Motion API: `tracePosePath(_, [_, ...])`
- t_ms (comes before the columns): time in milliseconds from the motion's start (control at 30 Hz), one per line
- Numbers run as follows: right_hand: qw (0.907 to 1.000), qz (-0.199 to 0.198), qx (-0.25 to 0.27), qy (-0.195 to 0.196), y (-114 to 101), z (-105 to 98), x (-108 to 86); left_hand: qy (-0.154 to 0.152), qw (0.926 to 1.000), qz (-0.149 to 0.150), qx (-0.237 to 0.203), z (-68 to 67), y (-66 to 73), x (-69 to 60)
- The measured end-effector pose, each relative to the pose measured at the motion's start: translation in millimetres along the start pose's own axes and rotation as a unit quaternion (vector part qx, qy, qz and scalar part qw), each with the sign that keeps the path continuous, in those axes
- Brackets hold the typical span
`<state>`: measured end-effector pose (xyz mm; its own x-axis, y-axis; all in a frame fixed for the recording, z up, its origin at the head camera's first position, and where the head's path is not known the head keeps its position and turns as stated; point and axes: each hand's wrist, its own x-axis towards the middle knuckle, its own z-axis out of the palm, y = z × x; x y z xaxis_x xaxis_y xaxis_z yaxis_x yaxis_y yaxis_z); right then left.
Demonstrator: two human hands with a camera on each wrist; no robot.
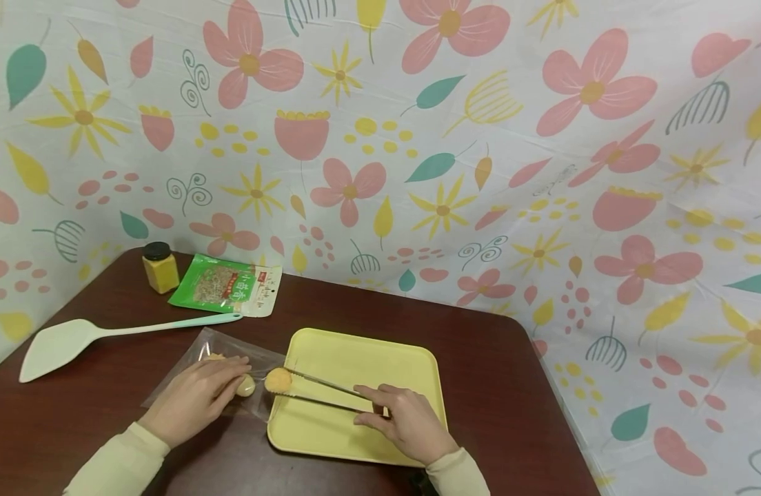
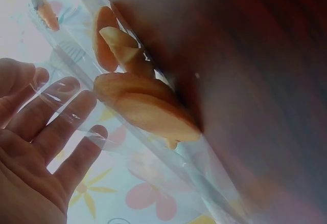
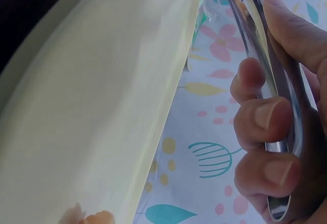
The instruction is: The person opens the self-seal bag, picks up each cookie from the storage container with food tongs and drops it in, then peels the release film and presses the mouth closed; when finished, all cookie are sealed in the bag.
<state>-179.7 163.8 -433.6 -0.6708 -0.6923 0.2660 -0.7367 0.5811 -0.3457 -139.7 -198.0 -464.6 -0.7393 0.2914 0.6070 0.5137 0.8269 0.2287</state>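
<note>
My right hand (image 1: 411,420) grips metal tongs (image 1: 321,403) above the yellow tray (image 1: 380,344). Between the tong tips, at the tray's left edge, is a round golden biscuit-like piece (image 1: 278,380). My left hand (image 1: 197,396) is on a clear plastic bag (image 1: 256,348); thumb and forefinger seem to pinch its film, while the other fingers lie behind it in the left wrist view. Several golden-brown curved pieces (image 2: 148,106) lie inside the bag. A pale round piece (image 1: 246,386) shows beside my left fingertips. The left palm hides part of the bag in the head view.
A pale green spatula (image 1: 64,348) lies left on the dark brown table (image 1: 480,386). Behind it are a yellow jar with a black lid (image 1: 160,267) and a green and white packet (image 1: 225,284). A flower-print cloth (image 1: 380,172) hangs along the back and right.
</note>
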Motion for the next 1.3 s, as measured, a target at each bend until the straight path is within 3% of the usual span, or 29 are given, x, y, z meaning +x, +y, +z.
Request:
tracePosePath(300, [0.9999,-0.012,-0.005,0.001,-0.2,4.5,3.8,-0.015,0.9998,-0.016,-0.001,-1.1,1.2,-0.3])
tracePosePath(1300, [0.9996,-0.02,-0.005,-0.021,-12.4,14.0,22.5,0.0,1.0,-0.003,-0.007,1.0,-1.0,-0.5])
